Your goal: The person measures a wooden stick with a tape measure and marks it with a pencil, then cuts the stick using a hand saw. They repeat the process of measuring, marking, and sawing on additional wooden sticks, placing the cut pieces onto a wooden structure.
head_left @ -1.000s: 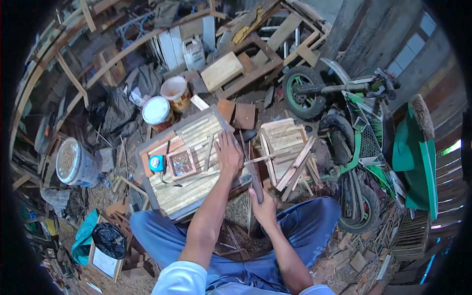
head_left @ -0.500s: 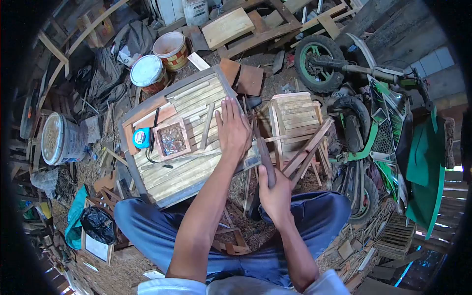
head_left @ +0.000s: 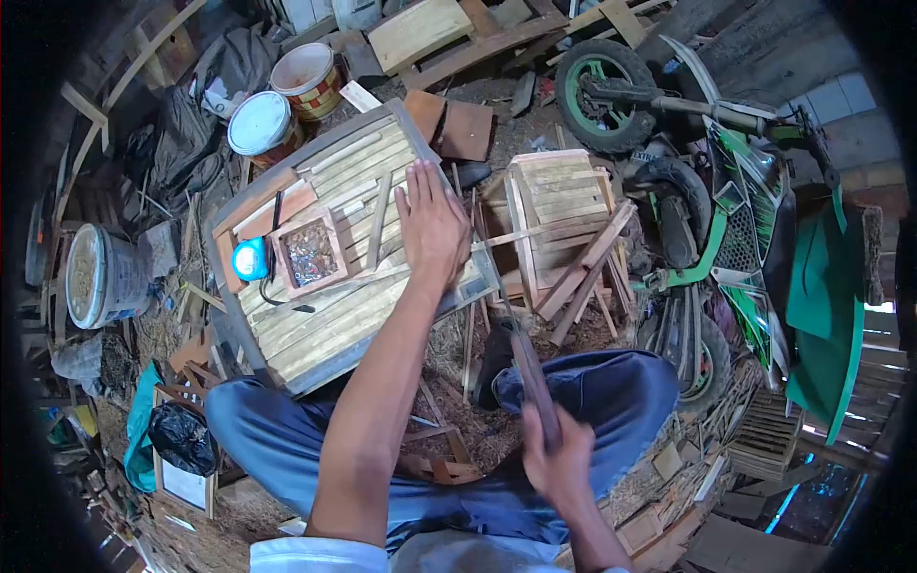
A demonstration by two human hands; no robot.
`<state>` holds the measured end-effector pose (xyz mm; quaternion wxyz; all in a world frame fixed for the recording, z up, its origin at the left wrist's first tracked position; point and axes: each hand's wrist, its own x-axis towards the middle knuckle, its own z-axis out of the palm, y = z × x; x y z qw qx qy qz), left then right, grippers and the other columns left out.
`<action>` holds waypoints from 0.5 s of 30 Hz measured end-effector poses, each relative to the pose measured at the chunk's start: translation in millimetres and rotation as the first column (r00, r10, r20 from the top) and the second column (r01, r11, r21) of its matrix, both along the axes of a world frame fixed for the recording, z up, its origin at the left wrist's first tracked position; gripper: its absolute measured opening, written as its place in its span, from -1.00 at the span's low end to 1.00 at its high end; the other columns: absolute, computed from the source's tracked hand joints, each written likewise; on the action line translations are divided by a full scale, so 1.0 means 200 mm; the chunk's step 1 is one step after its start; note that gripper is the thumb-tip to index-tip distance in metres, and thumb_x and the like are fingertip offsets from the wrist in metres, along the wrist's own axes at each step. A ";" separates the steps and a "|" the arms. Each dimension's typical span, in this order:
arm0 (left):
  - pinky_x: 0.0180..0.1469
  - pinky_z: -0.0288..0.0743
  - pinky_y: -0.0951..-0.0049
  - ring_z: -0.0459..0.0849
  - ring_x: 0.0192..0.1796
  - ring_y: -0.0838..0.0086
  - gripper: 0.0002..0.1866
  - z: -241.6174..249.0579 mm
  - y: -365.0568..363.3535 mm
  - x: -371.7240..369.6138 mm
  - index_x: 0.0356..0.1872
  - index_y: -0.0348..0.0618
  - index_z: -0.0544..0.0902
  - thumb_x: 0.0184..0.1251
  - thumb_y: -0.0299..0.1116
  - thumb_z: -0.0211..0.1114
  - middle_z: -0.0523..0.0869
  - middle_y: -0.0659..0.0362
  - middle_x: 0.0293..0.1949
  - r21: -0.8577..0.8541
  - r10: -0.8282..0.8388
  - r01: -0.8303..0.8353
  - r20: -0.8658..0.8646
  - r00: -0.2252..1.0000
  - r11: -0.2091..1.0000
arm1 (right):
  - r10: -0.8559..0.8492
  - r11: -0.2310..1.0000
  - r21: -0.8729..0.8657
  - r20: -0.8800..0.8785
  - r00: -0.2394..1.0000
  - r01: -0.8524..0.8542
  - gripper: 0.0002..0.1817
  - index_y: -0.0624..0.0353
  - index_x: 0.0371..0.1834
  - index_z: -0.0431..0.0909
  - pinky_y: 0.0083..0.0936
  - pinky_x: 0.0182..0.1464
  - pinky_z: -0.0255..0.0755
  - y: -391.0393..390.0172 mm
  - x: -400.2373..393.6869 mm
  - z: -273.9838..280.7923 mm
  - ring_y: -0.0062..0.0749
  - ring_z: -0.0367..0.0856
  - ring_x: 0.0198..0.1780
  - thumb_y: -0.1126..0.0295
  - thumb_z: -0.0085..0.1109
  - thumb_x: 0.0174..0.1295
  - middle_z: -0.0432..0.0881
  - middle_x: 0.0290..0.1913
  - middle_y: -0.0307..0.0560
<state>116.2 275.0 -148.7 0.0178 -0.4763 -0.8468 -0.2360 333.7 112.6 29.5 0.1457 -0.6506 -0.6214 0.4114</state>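
Note:
My left hand (head_left: 433,224) lies flat, fingers spread, on the right side of a slatted wooden panel (head_left: 325,325) in front of my knees. It presses near the panel's right edge, where a thin wood strip (head_left: 521,232) sticks out sideways. My right hand (head_left: 559,460) is closed around the handle of a long dark blade (head_left: 516,349). The blade slants up and to the left towards the panel's right edge, close to my left wrist. Its tip is hard to make out against the wood.
On the panel lie a blue tape measure (head_left: 246,260) and a small wooden tray of nails (head_left: 308,253). A slatted wooden stool (head_left: 559,205) stands to the right, a green motorbike (head_left: 740,229) beyond it. Buckets (head_left: 258,122) (head_left: 95,277), a black bag (head_left: 181,435) and wood offcuts surround me.
My right hand has drawn back towards my body with the blade, sliding it down along the panel's right edge. My left hand stays pressed on the panel. The view has tilted down.

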 end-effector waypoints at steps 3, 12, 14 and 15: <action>0.53 -0.06 0.03 0.13 0.54 0.12 -0.43 0.00 0.00 -0.01 0.43 -0.40 0.21 0.50 -0.27 -0.18 0.23 -0.10 0.47 0.021 -0.004 0.004 0.003 1.000 1.000 | 0.089 0.994 0.065 -0.023 0.996 -0.087 -0.79 0.29 -0.17 0.70 -0.49 -0.37 0.55 -0.03 0.07 0.10 -0.40 0.74 -0.50 0.36 0.23 0.29 0.68 -0.56 0.03; 0.52 -0.03 0.00 0.15 0.53 0.13 -0.45 0.01 -0.01 0.00 0.44 -0.33 0.21 0.54 -0.25 -0.20 0.23 -0.09 0.47 0.012 -0.001 0.001 0.040 0.999 1.000 | 0.077 0.991 0.113 -0.080 0.994 -0.068 -0.73 0.30 -0.16 0.67 -0.46 -0.51 0.35 0.05 -0.06 0.04 -0.58 0.46 -0.63 0.28 0.18 0.36 0.50 -0.68 -0.02; 0.52 -0.02 0.01 0.15 0.53 0.11 -0.45 0.00 0.02 -0.02 0.42 -0.38 0.23 0.52 -0.26 -0.18 0.26 -0.12 0.46 0.047 0.005 -0.006 0.027 1.000 0.999 | 0.052 0.993 0.111 -0.092 0.994 -0.041 -0.70 0.34 -0.09 0.67 -0.51 -0.51 0.36 -0.08 0.09 0.06 -0.70 0.46 -0.59 0.29 0.20 0.33 0.50 -0.68 -0.19; 0.52 -0.02 0.02 0.16 0.52 0.11 -0.45 0.01 0.01 -0.01 0.41 -0.40 0.25 0.50 -0.27 -0.17 0.27 -0.12 0.45 0.039 0.005 -0.005 0.016 1.000 0.999 | 0.065 0.998 0.016 -0.036 0.997 -0.065 -0.70 0.31 -0.06 0.67 -0.44 -0.47 0.44 -0.04 0.07 0.05 -0.43 0.60 -0.54 0.28 0.21 0.32 0.54 -0.64 -0.01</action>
